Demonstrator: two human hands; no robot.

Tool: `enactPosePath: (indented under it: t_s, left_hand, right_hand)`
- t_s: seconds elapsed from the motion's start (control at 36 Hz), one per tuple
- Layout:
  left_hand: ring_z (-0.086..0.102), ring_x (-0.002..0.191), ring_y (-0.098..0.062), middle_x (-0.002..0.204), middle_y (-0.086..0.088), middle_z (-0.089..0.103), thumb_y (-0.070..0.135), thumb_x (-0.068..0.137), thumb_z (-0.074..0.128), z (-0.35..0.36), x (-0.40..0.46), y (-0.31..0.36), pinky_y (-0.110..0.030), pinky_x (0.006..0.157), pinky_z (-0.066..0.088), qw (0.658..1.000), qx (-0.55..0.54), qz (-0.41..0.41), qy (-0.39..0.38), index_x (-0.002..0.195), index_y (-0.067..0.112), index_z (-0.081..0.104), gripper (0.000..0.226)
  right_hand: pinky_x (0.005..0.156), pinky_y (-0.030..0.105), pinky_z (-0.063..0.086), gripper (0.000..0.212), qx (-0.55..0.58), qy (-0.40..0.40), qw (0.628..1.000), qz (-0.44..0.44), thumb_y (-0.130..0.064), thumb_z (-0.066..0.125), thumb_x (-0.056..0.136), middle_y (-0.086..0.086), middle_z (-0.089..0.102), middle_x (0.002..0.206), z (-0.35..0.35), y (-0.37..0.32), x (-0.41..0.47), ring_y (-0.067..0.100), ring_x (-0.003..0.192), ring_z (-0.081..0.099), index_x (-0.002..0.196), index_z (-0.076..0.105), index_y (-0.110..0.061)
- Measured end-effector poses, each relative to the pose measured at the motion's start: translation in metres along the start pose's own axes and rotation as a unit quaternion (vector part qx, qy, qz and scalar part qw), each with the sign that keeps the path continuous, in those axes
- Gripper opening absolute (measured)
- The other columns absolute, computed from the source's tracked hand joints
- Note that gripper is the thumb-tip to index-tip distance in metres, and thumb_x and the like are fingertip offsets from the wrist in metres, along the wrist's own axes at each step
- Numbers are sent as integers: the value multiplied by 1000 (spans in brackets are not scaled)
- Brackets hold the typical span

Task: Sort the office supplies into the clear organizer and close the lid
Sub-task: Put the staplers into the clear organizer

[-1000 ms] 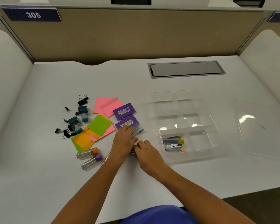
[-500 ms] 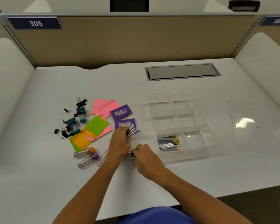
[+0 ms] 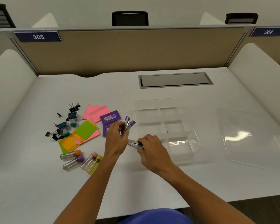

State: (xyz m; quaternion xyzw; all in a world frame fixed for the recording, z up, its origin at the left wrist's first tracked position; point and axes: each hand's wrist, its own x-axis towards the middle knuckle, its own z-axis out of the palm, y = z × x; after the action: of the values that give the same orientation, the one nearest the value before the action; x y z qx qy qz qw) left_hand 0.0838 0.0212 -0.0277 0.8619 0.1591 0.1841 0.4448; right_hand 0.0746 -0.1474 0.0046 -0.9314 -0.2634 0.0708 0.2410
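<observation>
A bundle of small staplers (image 3: 127, 125) is gripped in the left hand (image 3: 116, 139), and a silver stapler (image 3: 135, 145) is pinched by the right hand (image 3: 149, 148) beside the clear organizer (image 3: 166, 126), apparently so they can be dropped in together; its lid (image 3: 252, 136) lies off to the right.

Blue partition plates (image 3: 37, 36) — "305", and (image 3: 268, 31) — "304".

Open white desk (image 3: 39, 183) in front of my hands and on the far side up to the partition (image 3: 128, 50). To my left, sticky notes (image 3: 86, 129), binder clips (image 3: 61, 126) and tubes (image 3: 81, 160) crowd the way. To my right the clear organizer (image 3: 162, 110) sits, its lid (image 3: 252, 138) lying flat just beyond.
</observation>
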Motion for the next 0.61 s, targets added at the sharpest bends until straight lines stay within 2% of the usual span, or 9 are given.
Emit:
enactPosePath:
  t_s: [0.08, 0.17, 0.31, 0.44, 0.53, 0.61]
  left_hand:
    - [55, 90, -10, 102, 8, 54, 12, 85, 71, 11, -2, 12, -11, 70, 42, 1000, 0, 7, -7, 112, 15, 60, 29]
    - [56, 89, -9, 103, 8, 55, 15, 86, 71, 19, 0, 17, -8, 67, 41, 999, 14, 6, -32, 113, 17, 59, 30]
    - [57, 83, -7, 102, 7, 57, 19, 86, 71, 29, 3, 17, -12, 68, 44, 995, 43, 7, -85, 115, 18, 59, 31]
    - [58, 87, -7, 103, 9, 59, 17, 86, 71, 33, 2, 18, -17, 73, 48, 990, 64, 27, -126, 114, 23, 59, 31]
    - [58, 90, -8, 104, 11, 58, 16, 86, 71, 36, 1, 21, -19, 78, 49, 985, 74, 35, -151, 115, 23, 59, 32]
    - [59, 87, -8, 102, 13, 56, 18, 86, 72, 39, -2, 25, -15, 76, 47, 982, 76, 35, -168, 116, 22, 60, 33]
  right_hand:
    - [83, 26, 46, 29, -15, -10, 1000, 12, -25, 55, 96, -3, 55, 117, -14, 21, 0, 16, 105, 46, 124, 58, -20]
    - [79, 31, 50, 25, -41, -43, 998, 33, -25, 57, 94, -3, 55, 112, -23, 37, 2, 17, 103, 50, 118, 60, -21]
    - [78, 35, 52, 32, -77, -101, 990, 55, -17, 63, 89, 0, 57, 113, -25, 54, 4, 21, 103, 53, 121, 63, -21]
    - [78, 34, 51, 32, -87, -126, 985, 79, -13, 64, 88, 3, 62, 114, -22, 65, 6, 24, 101, 60, 119, 66, -21]
    - [80, 31, 50, 30, -73, -126, 984, 101, -20, 68, 89, 4, 66, 112, -19, 67, 8, 24, 96, 63, 119, 67, -23]
    - [79, 29, 48, 32, -65, -116, 985, 112, -27, 69, 90, 3, 67, 112, -17, 68, 10, 22, 93, 63, 121, 66, -24]
